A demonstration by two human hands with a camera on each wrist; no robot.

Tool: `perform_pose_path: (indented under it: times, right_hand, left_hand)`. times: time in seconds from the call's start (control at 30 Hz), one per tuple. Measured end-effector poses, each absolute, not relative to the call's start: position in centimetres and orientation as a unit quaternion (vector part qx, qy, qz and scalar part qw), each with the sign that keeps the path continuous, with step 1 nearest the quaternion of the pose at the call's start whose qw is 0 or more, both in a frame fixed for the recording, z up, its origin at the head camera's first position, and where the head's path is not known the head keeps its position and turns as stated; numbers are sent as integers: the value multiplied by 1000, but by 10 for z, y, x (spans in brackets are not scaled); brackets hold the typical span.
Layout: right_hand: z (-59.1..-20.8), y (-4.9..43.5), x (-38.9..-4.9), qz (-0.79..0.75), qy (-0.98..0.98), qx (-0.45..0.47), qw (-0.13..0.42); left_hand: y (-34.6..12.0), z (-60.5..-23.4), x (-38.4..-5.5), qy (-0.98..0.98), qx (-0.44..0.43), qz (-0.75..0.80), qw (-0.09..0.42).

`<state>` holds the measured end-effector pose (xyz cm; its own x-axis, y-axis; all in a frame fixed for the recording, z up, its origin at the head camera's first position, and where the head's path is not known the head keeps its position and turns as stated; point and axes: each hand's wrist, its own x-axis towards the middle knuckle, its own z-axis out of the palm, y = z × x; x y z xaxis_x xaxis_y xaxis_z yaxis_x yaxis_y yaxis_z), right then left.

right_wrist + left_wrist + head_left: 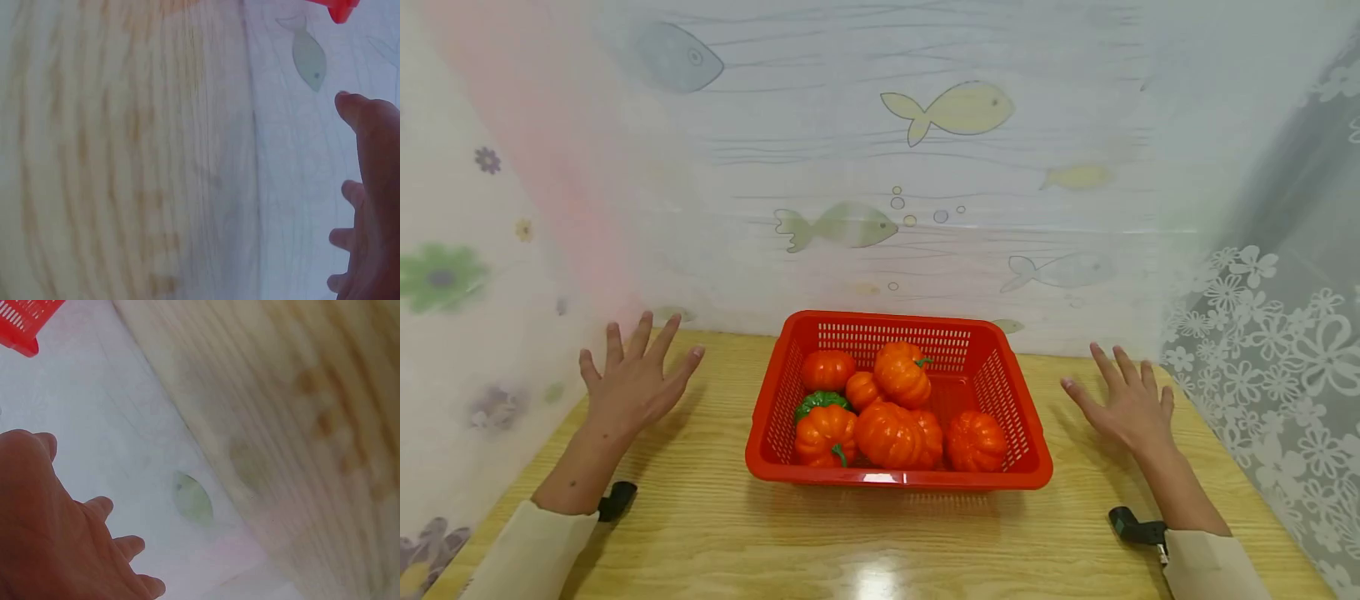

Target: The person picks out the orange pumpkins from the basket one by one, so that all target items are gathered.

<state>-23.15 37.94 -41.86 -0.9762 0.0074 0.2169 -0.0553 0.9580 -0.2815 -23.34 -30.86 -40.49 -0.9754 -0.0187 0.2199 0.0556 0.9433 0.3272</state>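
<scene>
A red plastic basket [898, 478] with slotted walls stands mid-table in the head view. Inside it lie several orange pumpkins [976, 442], shiny and ribbed, some with green stems. A dark green pumpkin-like piece [822, 403] is partly hidden among them on the left. To the left of the basket, my left hand [632, 387] has its fingers spread and holds nothing. On the other side my right hand [1126, 408] is likewise spread, apart from the basket. Each wrist view catches only a corner of the basket, beyond the left hand [56, 531] and the right hand [378, 187].
The wood-grain table [700, 517] meets a pale wall covering [760, 167] printed with fish at the back. Flowered sheets [1262, 358] hang at both sides. Black wrist devices [1138, 527] sit at the cuffs of light sleeves [1213, 567].
</scene>
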Motion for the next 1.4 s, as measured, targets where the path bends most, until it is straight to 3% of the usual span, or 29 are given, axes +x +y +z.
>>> perform_pose_path:
  times: [0.3,0.6,1.4]
  right_hand:
    - [-414,376,-233,138,-984,15,109]
    - [-407,373,-235,150,-975,53,153]
    - [-370,331,-217,244,-949,117,162]
  left_hand:
    - [-309,-404,-231,-979,-5,-170,115]
    - [-306,-402,-234,-977,-6,-176,119]
    - [-277,-387,-228,-958,-56,-234,156]
